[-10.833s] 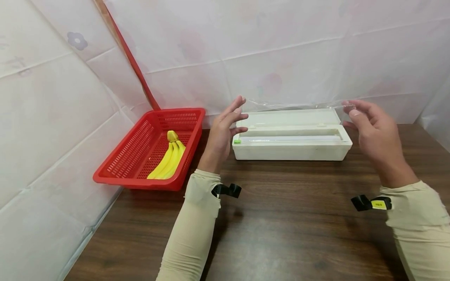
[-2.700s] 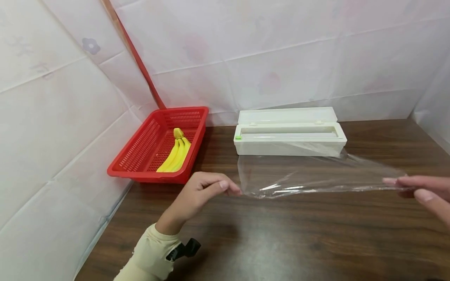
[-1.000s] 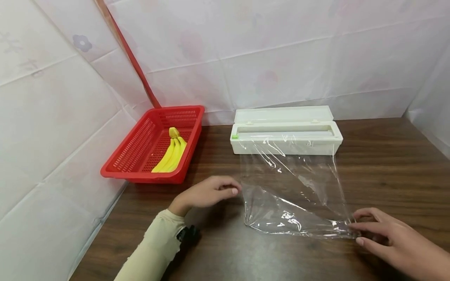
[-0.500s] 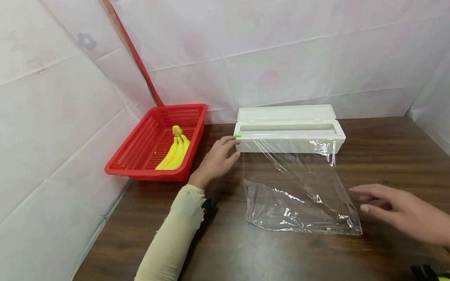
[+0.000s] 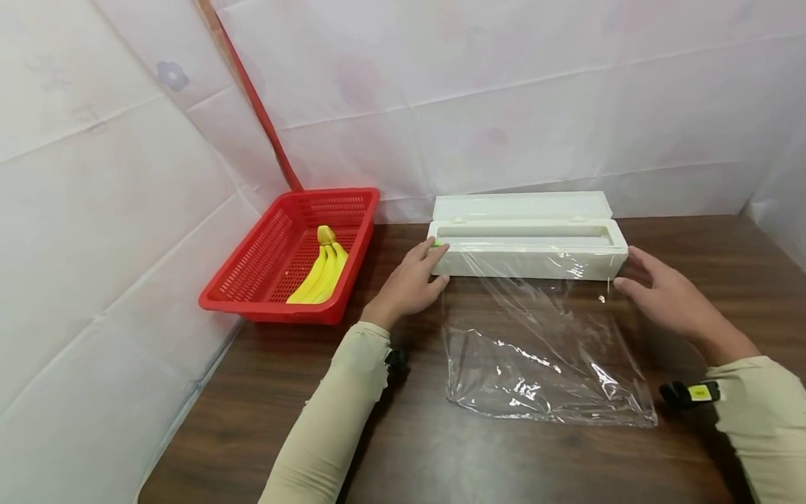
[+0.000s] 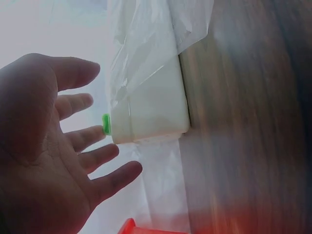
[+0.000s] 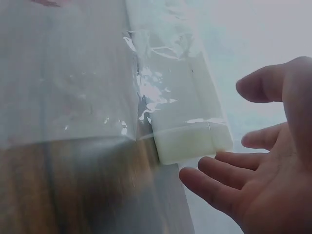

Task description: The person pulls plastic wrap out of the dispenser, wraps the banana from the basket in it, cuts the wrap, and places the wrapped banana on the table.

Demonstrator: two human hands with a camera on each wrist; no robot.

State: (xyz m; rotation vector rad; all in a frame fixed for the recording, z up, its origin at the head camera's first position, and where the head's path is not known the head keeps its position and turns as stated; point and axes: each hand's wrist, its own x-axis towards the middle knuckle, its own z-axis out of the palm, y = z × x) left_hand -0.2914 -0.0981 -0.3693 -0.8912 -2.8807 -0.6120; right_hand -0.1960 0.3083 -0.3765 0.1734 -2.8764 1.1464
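A white cling film box (image 5: 529, 264) stands on the table with its lid raised. From its slot a clear sheet of cling film (image 5: 541, 350) runs down the front and lies wrinkled on the wood. My left hand (image 5: 409, 285) is at the box's left end, fingers spread near the green cutter slider (image 6: 106, 125). At the opposite end, my right hand (image 5: 670, 294) has its fingers extended by the corner; the right wrist view shows fingertips close to the box end (image 7: 195, 146). Neither hand grips anything; whether fingertips touch the box is hard to tell.
To the left, a red plastic basket (image 5: 271, 308) holds a bunch of yellow bananas (image 5: 322, 273). White patterned sheeting (image 5: 504, 98) walls the back and left side. Dark wooden table surface (image 5: 491, 462) lies in front of the film.
Both hands pulled the film out from the box toward the front, laid it on the table and let go. They then moved back to the box, left hand first, one at each end.
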